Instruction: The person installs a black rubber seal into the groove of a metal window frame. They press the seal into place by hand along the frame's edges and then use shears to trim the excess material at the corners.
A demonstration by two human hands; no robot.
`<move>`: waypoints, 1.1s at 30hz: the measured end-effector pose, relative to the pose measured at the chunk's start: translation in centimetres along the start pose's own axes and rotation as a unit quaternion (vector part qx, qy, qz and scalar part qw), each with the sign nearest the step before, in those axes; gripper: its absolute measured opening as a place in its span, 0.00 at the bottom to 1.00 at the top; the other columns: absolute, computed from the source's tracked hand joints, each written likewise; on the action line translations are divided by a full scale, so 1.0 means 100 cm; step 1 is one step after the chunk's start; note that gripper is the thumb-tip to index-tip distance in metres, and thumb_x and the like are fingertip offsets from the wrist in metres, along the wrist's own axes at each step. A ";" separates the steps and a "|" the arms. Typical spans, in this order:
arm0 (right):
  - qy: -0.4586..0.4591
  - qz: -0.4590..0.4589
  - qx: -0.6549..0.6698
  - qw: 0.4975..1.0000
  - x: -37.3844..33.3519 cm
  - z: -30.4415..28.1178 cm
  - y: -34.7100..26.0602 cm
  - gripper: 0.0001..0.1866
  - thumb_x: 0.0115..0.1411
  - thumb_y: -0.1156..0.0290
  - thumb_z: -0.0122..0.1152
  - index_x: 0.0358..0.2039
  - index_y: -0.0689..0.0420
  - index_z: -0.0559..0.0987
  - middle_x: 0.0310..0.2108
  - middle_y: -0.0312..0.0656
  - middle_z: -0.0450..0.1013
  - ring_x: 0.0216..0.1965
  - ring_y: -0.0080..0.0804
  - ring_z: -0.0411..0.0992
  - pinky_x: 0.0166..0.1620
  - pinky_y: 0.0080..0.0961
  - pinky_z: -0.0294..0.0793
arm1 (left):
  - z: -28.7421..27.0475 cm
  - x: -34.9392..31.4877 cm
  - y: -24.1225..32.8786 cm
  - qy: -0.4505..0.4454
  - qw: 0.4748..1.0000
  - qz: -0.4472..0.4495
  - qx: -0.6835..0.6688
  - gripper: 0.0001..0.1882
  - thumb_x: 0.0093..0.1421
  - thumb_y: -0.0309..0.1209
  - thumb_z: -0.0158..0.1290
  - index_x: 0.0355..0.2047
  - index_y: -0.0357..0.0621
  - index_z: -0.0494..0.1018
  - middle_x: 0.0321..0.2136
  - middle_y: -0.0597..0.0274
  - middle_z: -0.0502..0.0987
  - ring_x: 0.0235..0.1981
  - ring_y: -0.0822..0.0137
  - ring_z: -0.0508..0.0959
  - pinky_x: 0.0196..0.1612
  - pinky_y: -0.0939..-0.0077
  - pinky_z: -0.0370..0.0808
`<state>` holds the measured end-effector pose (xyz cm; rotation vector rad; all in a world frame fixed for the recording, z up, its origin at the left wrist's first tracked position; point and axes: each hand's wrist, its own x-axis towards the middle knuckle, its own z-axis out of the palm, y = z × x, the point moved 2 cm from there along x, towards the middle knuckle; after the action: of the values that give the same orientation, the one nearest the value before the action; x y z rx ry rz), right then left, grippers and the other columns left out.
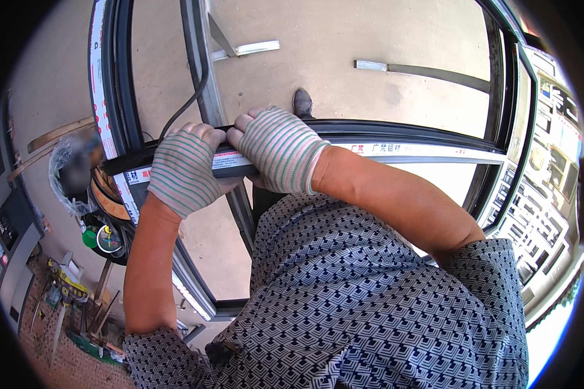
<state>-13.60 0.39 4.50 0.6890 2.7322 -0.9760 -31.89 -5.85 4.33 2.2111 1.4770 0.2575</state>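
Both hands wear knitted gloves with green and grey stripes and meet on the crossbar of a dark metal window frame [428, 152]. My left hand [187, 167] is closed over the bar near its left end. Its fingers press on a black rubber sealing strip [175, 115], which curves up and away from the bar. Just to the right, my right hand [279, 148] is bent over the same bar, with its fingertips closed on the strip beside the left hand's. The fingertips are partly hidden. White printed protective film [405, 150] covers the bar's near face.
Metal bars [256, 47] lie on the concrete floor beyond the frame. On the left stand a clear plastic bag [71, 175], a round container with a green lid [90, 237] and scattered tools. Another frame [522, 129] stands at the right. My shoe [302, 104] shows beyond the crossbar.
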 end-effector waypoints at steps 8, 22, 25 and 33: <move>0.015 0.013 0.001 1.000 -0.002 0.011 0.009 0.25 0.48 0.64 0.76 0.45 0.61 0.82 0.43 0.47 0.78 0.48 0.47 0.78 0.51 0.40 0.80 | 0.012 0.010 -0.001 0.020 0.999 0.025 -0.027 0.34 0.38 0.40 0.77 0.45 0.45 0.75 0.36 0.53 0.78 0.39 0.50 0.79 0.46 0.55 0.75; -0.045 0.042 0.022 0.998 0.004 0.002 0.008 0.29 0.48 0.63 0.78 0.50 0.60 0.81 0.46 0.49 0.79 0.52 0.48 0.77 0.57 0.39 0.78 | 0.003 0.019 0.002 -0.099 0.993 -0.072 0.003 0.34 0.39 0.47 0.76 0.44 0.45 0.79 0.41 0.53 0.79 0.46 0.50 0.79 0.52 0.58 0.77; -0.022 0.051 0.033 0.998 0.004 0.002 0.004 0.26 0.49 0.66 0.78 0.48 0.61 0.83 0.46 0.52 0.80 0.52 0.50 0.79 0.56 0.39 0.81 | 0.001 0.015 -0.001 -0.089 0.993 -0.071 0.002 0.34 0.38 0.47 0.76 0.44 0.44 0.79 0.41 0.53 0.80 0.48 0.51 0.79 0.54 0.58 0.77; 0.002 0.071 0.031 0.997 -0.006 0.003 0.004 0.31 0.47 0.63 0.79 0.51 0.61 0.79 0.48 0.52 0.76 0.54 0.50 0.76 0.57 0.40 0.79 | -0.004 0.017 0.006 -0.095 0.992 -0.088 0.006 0.36 0.37 0.47 0.76 0.46 0.42 0.81 0.43 0.52 0.80 0.48 0.51 0.79 0.55 0.58 0.77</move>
<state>-12.90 0.27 4.24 0.8835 2.6221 -1.0314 -30.89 -4.33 4.78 2.0358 1.5566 -0.0196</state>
